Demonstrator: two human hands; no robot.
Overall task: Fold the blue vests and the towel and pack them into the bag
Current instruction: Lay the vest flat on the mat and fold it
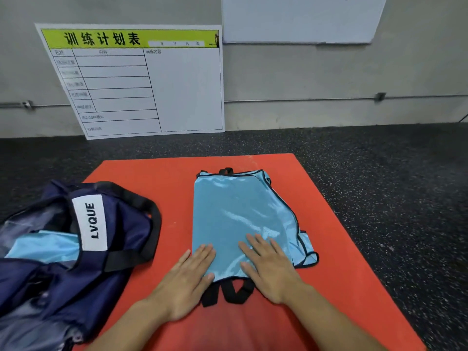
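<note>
A shiny light-blue vest (238, 214) with black trim lies folded lengthwise on the red mat (329, 249). Black straps stick out from its near end. My left hand (187, 279) lies flat with straight fingers on the vest's near left corner. My right hand (271, 267) presses flat on the near right part of the vest. To the left, a navy bag (63, 249) with a white LVQUE label lies open, and light-blue cloth (48, 245) shows inside it. No towel is in view.
The mat lies on a dark speckled floor (392, 188). A white training-plan board (141, 79) leans against the grey wall behind, and another white board (301, 19) hangs at the upper right. The bag overlaps the mat's left edge.
</note>
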